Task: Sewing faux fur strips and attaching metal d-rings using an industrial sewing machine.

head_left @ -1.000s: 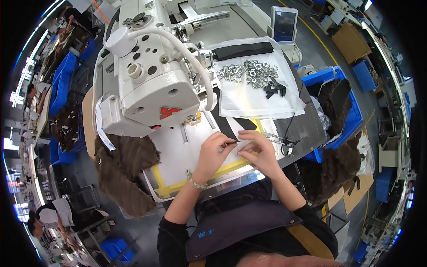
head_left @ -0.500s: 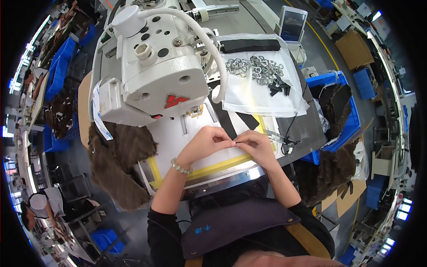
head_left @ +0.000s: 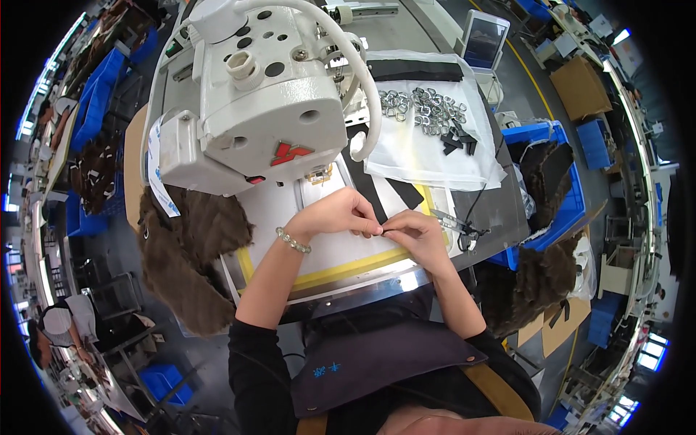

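My left hand (head_left: 339,216) and my right hand (head_left: 420,236) meet fingertip to fingertip over the white work plate (head_left: 319,255) edged with yellow tape. Both are closed in a pinch on a small black strip (head_left: 383,231), mostly hidden by the fingers. Just beyond the fingertips, two flat black strips lie on the plate, the shorter one (head_left: 407,193) on the right. A pair of metal snips (head_left: 448,220) rests to the right of my right hand. The head of a white sewing machine (head_left: 272,123) stands beyond my left hand.
A white sheet (head_left: 406,163) at the back right bears many metal rings (head_left: 435,112), small black pieces (head_left: 458,139) and a long black strip (head_left: 417,70). Brown furry pieces (head_left: 177,268) hang off the left side. A blue bin (head_left: 574,196) and a small screen (head_left: 484,43) stand right.
The fingers keep their pinch on the small black strip, close to the same spot. My left wrist and forearm have shifted slightly left. The whole view has moved a little.
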Available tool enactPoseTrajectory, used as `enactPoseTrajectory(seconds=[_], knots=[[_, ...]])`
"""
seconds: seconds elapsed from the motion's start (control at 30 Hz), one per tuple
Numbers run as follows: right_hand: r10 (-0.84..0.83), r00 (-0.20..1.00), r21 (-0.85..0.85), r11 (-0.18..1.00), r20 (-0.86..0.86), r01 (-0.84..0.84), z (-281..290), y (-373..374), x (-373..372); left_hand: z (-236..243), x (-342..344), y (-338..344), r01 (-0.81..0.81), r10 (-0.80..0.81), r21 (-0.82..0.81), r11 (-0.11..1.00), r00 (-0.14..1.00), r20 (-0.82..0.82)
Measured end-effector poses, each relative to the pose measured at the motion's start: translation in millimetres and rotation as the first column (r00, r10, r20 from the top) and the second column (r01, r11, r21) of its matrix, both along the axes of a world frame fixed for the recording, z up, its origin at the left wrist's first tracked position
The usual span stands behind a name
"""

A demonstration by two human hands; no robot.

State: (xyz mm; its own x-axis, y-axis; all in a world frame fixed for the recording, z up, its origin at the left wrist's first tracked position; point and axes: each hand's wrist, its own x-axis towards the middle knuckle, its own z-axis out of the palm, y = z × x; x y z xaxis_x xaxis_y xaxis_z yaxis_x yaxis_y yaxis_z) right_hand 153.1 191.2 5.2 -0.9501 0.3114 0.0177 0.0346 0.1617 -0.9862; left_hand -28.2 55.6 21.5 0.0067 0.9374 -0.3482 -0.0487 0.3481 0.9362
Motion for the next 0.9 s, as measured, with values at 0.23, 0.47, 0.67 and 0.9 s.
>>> enactPoseTrajectory(seconds=[0.23, 0.47, 0.67, 0.9], knots=[[0.008, 1.0, -0.033, 0.999, -0.009, -0.008, -1, 0, 0, -6, -2, 1, 0.03, -0.031, 0.009, 0.999, 0.999, 0.028], [-0.001, 1.0, -0.023, 1.0, -0.001, 0.001, 2, -1, 1, -15, 2, -2, -0.02, 0.014, 0.092, 0.996, 0.998, 0.065], [-0.026, 1.0, -0.054, 0.998, -0.007, 0.026, -4, 0, 5, -6, 12, -5, -0.126, 0.125, 0.106, 0.986, 0.992, 0.01], [-0.17, 0.978, -0.038, 0.984, 0.119, 0.176, 9, -10, 1, -7, 27, -10, -0.411, 0.407, 0.142, 0.901, 0.912, 0.055]])
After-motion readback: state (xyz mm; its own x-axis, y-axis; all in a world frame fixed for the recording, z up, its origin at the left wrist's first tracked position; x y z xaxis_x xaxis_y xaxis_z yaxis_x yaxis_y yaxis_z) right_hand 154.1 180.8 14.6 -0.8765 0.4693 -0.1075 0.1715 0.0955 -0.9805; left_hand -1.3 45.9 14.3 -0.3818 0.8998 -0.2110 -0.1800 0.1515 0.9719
